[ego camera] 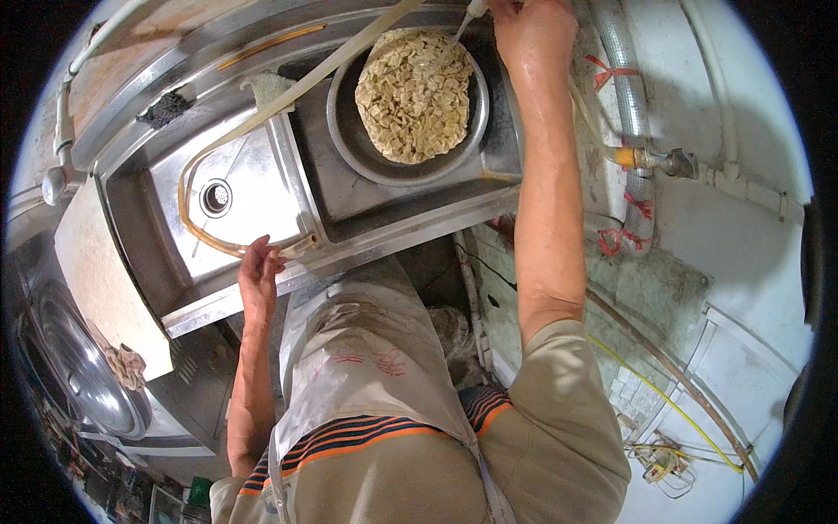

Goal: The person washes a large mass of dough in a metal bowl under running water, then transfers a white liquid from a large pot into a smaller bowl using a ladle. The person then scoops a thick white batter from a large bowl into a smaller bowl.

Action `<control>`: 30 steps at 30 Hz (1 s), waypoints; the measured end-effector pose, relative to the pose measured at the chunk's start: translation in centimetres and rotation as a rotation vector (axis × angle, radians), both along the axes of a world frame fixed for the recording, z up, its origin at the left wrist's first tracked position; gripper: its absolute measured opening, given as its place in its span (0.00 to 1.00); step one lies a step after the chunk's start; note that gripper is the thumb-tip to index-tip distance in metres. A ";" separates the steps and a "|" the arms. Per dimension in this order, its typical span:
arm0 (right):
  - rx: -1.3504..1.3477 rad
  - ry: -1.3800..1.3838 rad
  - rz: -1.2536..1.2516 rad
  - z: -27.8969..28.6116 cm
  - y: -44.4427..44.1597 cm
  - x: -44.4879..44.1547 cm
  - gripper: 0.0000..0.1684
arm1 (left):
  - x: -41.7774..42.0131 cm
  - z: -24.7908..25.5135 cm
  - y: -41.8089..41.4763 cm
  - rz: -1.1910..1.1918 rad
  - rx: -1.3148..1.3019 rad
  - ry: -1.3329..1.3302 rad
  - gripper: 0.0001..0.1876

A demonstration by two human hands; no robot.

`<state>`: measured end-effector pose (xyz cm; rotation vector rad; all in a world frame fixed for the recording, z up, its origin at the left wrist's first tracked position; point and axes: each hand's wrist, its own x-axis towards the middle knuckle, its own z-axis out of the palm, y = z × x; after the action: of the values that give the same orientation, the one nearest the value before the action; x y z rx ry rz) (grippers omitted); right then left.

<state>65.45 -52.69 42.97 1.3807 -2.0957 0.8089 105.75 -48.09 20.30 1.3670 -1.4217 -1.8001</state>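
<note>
My left hand [262, 274] is closed round a translucent rubber hose [213, 237] near its open end, over the front rim of the left sink basin. The hose loops through that basin and runs up past the divider. In the right basin sits a round metal bowl [391, 171] with a heap of pale, chopped food pieces [416, 98]. Water runs from a white spout [476, 9] onto the heap's upper right. My right hand [535, 33] is beside the spout at the top edge; its fingertips are cut off, so its grip cannot be made out.
A drain [216, 198] lies in the left basin. A light cloth [270, 90] hangs on the divider, and a dark scrubber [163, 109] rests on the back ledge. A pale board [108, 249] stands left of the sink. A yellow-handled valve [625, 157] and wrapped pipe [632, 98] are at right.
</note>
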 end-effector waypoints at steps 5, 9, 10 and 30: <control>0.010 0.013 0.012 0.4 0.0 0.1 0.18 | 0.3 -0.2 -0.1 0.011 -0.004 0.016 0.22; -0.012 -0.030 0.001 -0.6 -0.1 -0.7 0.17 | 0.4 -0.3 0.1 0.045 -0.022 0.017 0.22; -0.028 -0.061 0.008 -1.0 -0.2 -1.2 0.17 | 0.4 -0.5 0.1 0.049 -0.028 0.029 0.23; -0.077 0.104 -0.019 -2.0 -0.2 -2.1 0.24 | -1.7 2.2 3.5 0.198 -0.045 -0.019 0.21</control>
<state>63.36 -52.88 41.00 1.3315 -1.9756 0.7844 104.02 -44.60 22.54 1.4504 -1.2792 -1.6235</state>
